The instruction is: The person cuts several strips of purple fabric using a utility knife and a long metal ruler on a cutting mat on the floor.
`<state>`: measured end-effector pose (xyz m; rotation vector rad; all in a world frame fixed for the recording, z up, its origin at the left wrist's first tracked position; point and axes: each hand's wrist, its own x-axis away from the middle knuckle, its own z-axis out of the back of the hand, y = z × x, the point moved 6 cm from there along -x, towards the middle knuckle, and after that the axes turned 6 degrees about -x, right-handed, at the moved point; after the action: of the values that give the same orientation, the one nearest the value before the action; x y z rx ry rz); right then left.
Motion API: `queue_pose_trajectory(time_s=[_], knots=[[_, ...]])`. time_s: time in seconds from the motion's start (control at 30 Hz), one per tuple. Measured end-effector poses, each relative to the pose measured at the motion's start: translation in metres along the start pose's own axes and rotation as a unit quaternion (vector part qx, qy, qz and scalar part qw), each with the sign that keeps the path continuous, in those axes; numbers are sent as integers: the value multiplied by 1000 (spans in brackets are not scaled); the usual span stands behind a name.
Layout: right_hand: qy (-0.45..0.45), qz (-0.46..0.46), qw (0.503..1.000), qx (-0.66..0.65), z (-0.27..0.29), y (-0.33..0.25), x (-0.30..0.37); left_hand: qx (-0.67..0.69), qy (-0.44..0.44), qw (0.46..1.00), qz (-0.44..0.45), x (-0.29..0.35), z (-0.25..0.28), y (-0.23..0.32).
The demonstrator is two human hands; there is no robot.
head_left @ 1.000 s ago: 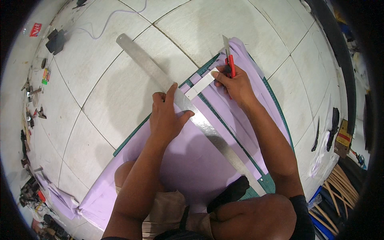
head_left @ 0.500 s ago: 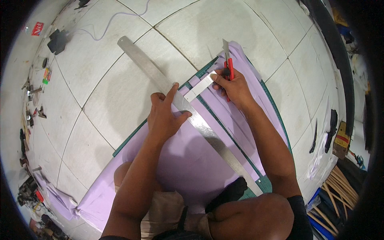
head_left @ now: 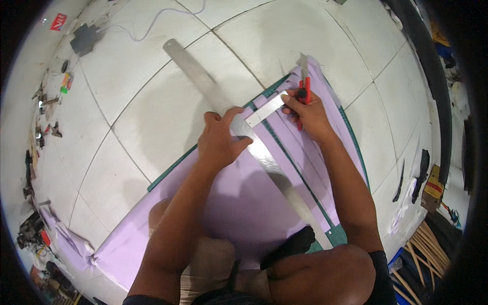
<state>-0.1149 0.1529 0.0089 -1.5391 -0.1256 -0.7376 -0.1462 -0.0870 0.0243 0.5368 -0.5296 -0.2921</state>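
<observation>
A long steel ruler (head_left: 277, 175) lies slantwise over lilac sheet material (head_left: 239, 203), which rests on a green cutting mat (head_left: 170, 170). My left hand (head_left: 219, 137) grips the ruler near its middle, thumb and index finger bent over opposite edges. In my right hand (head_left: 307, 114), a short flat metal strip (head_left: 267, 110) is pinched between thumb and fingers. Its far-left end meets the ruler's edge. The same hand also keeps a red utility knife (head_left: 307, 84) between its fingers, blade pointing away from me. Cut lilac strips lie under and beside my right hand.
Pale floor tiles surround the mat. A grey power adapter block (head_left: 85, 40) with a cord sits at the far left. Small tools and clamps line the left wall. At the lower right are wooden sticks (head_left: 429, 244) and a yellow-red box (head_left: 433, 188). My bent knees border the near side.
The whole view has shifted slightly, so everything appears a little further right. My left index finger has bent more over the ruler. The strip and knife stay in my right hand.
</observation>
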Motion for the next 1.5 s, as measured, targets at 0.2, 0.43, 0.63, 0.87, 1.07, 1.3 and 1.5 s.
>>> queue_pose_trajectory(time_s=[0.2,0.43,0.63,0.87,1.07,1.3,1.5], knots=[[-7,-8,1000,-23,-7,-1,1,-7,12,1000,15,0,4,0],[-8,0,1000,20,-3,-5,2,3,-12,1000,21,1,2,4],[-18,5,1000,11,-6,-3,0,3,-8,1000,22,1,3,2],[-27,10,999,-14,-5,-2,1,3,-4,1000,16,0,1,0],[-27,1,1000,15,-2,-3,0,14,-10,1000,21,1,1,2],[-19,28,999,2,-6,0,0,35,28,999,-12,7,4,1],[-13,24,1000,-10,-4,-1,0,-179,69,974,-116,44,-14,18]])
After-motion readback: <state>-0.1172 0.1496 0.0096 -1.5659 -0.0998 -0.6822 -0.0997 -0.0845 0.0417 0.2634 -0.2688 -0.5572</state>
